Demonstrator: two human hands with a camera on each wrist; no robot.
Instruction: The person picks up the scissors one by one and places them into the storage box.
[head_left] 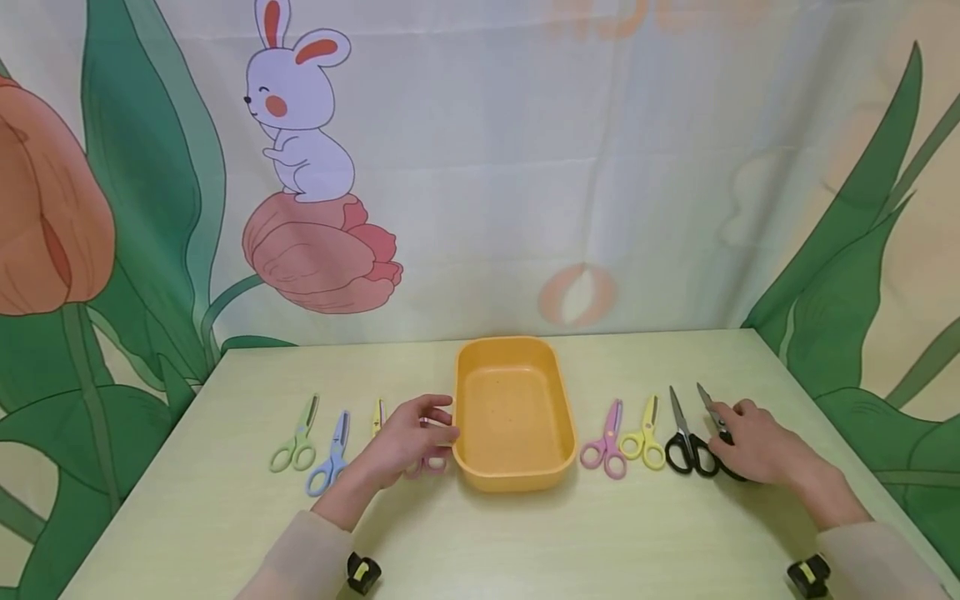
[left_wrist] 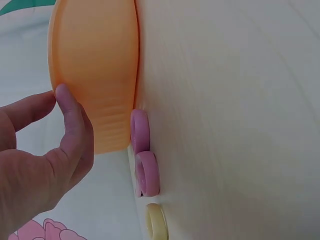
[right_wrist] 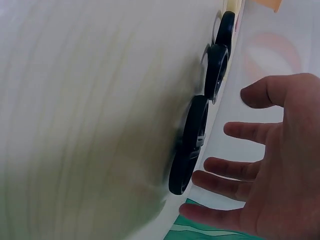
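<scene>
My left hand (head_left: 405,442) is at the left side of an orange plastic bin (head_left: 517,482). In the left wrist view, the left hand's thumb and a finger (left_wrist: 74,122) meet at the bin's rim and pinch it. Over the rightmost black-handled scissors (right_wrist: 184,175) my right hand (head_left: 757,442) reaches with its fingers spread. The right wrist view shows a gap between those fingers and the handles. A second pair of black-handled scissors (head_left: 680,433) lies just left of it. Pink scissors (left_wrist: 148,172) are partly hidden under the left hand in the head view.
Right of the bin lie pink scissors (head_left: 612,442) and yellow scissors (head_left: 649,433). Left of it are green scissors (head_left: 303,437), blue scissors (head_left: 335,454) and partly covered yellow scissors (head_left: 378,412). A printed curtain (head_left: 480,167) hangs behind the table.
</scene>
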